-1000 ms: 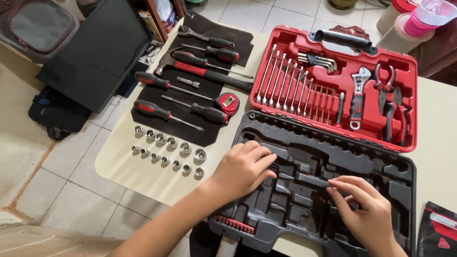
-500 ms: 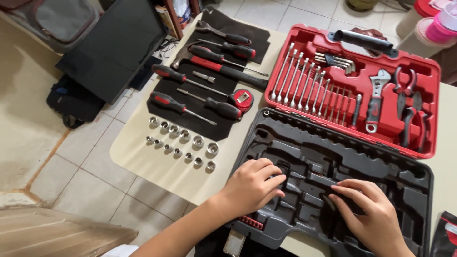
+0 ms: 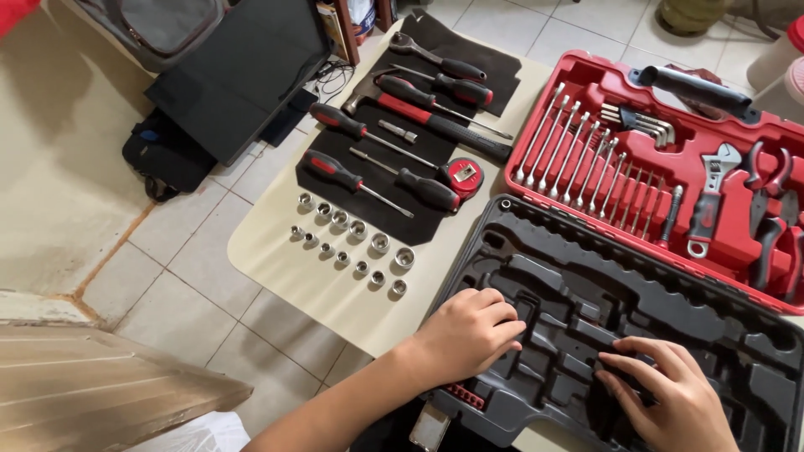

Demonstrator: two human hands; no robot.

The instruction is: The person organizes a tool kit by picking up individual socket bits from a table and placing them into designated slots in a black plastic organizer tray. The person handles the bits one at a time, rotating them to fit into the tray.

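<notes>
Black tray (image 3: 670,285), left hand (image 3: 469,335) flat, right hand (image 3: 670,398) fingers curled

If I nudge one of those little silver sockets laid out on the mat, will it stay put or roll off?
The sockets stand upright on their flat ends, so a light nudge would probably slide them, not roll them. Tipped on its side, a round one would likely roll. They look like solid metal, probably heavy for their size, on the smooth beige mat.

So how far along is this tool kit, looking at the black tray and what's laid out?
Done: the red half holds its wrenches, hex keys and pliers. In hand: the left hand and right hand rest on the black moulded tray, whose slots look empty apart from a red bit strip. Left: screwdrivers, hammer, tape measure and sockets lie outside.
</notes>
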